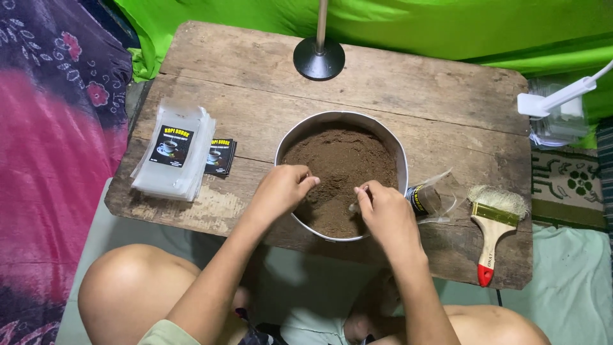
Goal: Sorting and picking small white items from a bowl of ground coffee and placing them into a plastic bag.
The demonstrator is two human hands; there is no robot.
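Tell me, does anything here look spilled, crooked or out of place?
Nothing looks spilled: the brown powder stays inside the round metal pan, where the left hand and right hand work. One clear pouch lies tipped on its side beside the pan, and the wooden board is worn.

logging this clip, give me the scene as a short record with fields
surface: wooden board
bowl: round metal bowl of brown powder
left hand: left hand over the powder, fingers bent
right hand: right hand pinching something small, hard to tell what
left of bowl: stack of clear pouches
right of bowl: filled pouch, paintbrush
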